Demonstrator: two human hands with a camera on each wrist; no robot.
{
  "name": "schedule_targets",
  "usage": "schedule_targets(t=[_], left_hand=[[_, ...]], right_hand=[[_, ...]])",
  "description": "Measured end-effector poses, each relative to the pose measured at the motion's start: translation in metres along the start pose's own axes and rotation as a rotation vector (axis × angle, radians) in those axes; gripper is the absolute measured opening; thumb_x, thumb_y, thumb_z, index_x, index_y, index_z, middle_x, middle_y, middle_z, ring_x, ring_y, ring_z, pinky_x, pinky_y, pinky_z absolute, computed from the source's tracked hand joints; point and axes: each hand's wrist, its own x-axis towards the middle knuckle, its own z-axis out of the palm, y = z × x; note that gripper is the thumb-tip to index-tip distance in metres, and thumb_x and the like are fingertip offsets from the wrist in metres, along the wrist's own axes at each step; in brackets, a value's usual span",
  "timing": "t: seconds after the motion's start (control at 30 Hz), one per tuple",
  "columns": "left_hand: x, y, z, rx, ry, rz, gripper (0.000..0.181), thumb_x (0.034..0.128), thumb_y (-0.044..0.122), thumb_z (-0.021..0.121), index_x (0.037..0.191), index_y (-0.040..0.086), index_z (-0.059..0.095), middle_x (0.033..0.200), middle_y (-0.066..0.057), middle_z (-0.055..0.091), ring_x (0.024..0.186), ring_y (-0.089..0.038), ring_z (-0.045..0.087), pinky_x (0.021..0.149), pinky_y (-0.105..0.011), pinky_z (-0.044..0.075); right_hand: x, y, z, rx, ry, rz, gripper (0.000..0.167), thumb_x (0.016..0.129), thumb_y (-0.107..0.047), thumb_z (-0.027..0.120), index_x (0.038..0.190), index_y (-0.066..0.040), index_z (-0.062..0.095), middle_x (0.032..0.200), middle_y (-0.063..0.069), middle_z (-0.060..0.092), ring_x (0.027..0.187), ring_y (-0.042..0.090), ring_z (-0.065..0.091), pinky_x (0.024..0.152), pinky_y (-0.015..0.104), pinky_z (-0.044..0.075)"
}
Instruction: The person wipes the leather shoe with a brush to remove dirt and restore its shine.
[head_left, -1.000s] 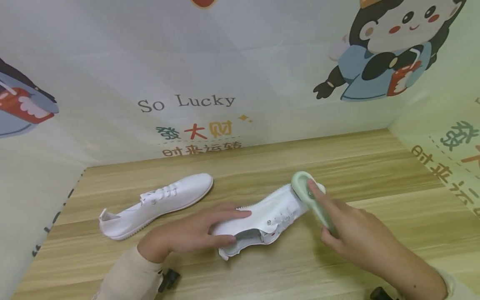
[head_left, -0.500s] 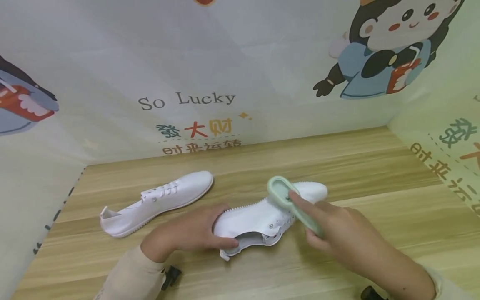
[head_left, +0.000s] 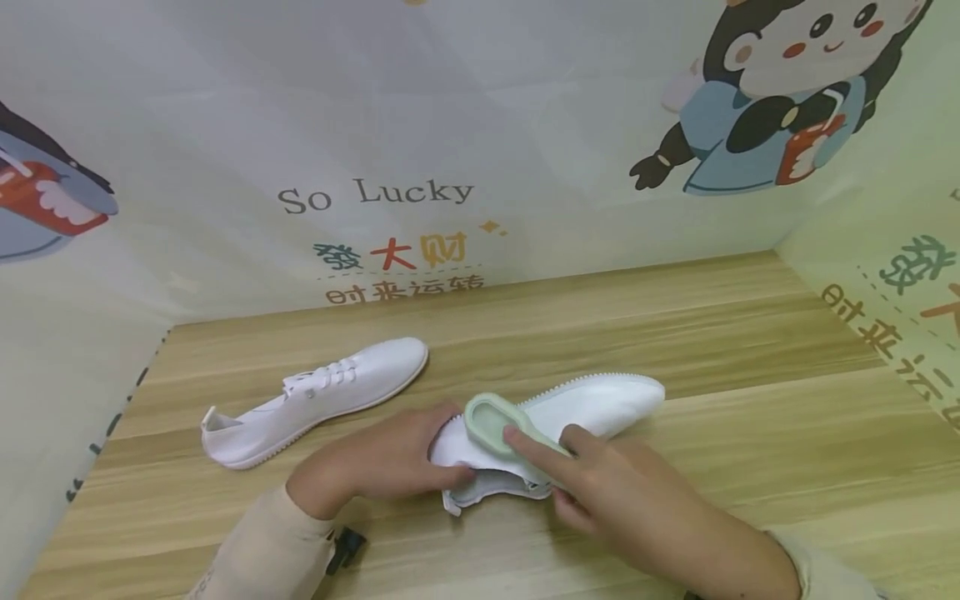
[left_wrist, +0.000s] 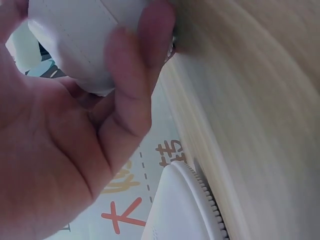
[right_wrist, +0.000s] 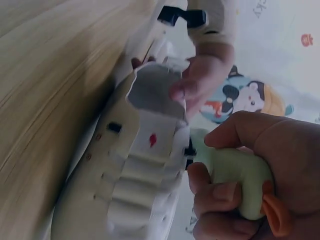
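Observation:
A white lace-up shoe (head_left: pixel 600 404) lies tilted on its side on the table, its toe pointing right and its opening facing the near side. My left hand (head_left: pixel 401 454) grips its heel; in the left wrist view the fingers (left_wrist: pixel 127 65) curl round the white heel. In my right hand (head_left: pixel 637 492) is a pale green shoe brush (head_left: pixel 491 425), the index finger stretched along its back. The brush head lies against the shoe's upper side near the heel. From the right wrist view, dark bristles and an orange loop (right_wrist: pixel 275 212) show on the brush.
A second white shoe (head_left: pixel 360 379) stands upright to the left, behind my left hand. The wood-grain table (head_left: pixel 720 333) ends at a printed cloth backdrop (head_left: pixel 525 167) behind and at both sides.
The brush in my right hand has travelled left along the shoe, from the toe to near the heel. The left hand stays at the heel, and the shoe has tilted slightly.

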Motion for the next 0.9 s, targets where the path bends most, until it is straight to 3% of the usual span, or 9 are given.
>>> schedule_targets(t=[0.13,0.23,0.5,0.7,0.9], left_hand=[[-0.001,0.0,0.001,0.001,0.0,0.003,0.054,0.0849,0.041,0.071,0.129,0.015,0.055,0.101,0.008,0.064,0.087,-0.006,0.059,0.08,-0.026,0.048],[-0.001,0.001,0.001,-0.007,0.005,0.016,0.051,0.0846,0.039,0.07,0.128,0.016,0.057,0.101,0.009,0.065,0.086,-0.006,0.059,0.08,-0.026,0.049],[0.002,0.001,0.0,0.025,0.012,0.011,0.056,0.0838,0.04,0.071,0.132,0.014,0.056,0.101,0.007,0.065,0.087,-0.007,0.059,0.081,-0.027,0.049],[0.003,0.002,-0.001,0.046,0.015,0.025,0.058,0.0839,0.042,0.071,0.13,0.011,0.056,0.104,0.004,0.066,0.091,-0.009,0.06,0.085,-0.031,0.05],[0.003,0.002,-0.002,0.046,0.026,0.006,0.053,0.0837,0.041,0.07,0.127,0.014,0.058,0.097,0.008,0.065,0.085,-0.006,0.059,0.08,-0.027,0.05]], right_hand=[[0.004,-0.008,0.004,0.015,-0.016,-0.023,0.069,0.082,-0.014,0.07,0.147,-0.026,0.048,0.084,-0.001,0.056,0.053,0.002,0.031,0.049,0.017,0.031],[0.006,-0.01,0.006,0.003,-0.025,-0.015,0.07,0.083,-0.015,0.069,0.148,-0.029,0.048,0.086,-0.001,0.057,0.054,0.003,0.033,0.048,0.019,0.031],[-0.007,0.002,-0.001,0.063,-0.055,0.109,0.07,0.085,-0.012,0.066,0.147,-0.039,0.047,0.087,-0.005,0.048,0.05,0.0,0.024,0.046,0.016,0.028],[-0.017,0.017,-0.007,-0.004,-0.004,0.178,0.066,0.086,-0.013,0.069,0.144,-0.038,0.051,0.081,-0.006,0.045,0.052,0.0,0.025,0.047,0.017,0.028],[-0.009,0.011,-0.005,0.082,-0.092,0.15,0.064,0.094,-0.022,0.069,0.15,-0.038,0.042,0.09,-0.003,0.052,0.054,0.0,0.034,0.05,0.018,0.036]])
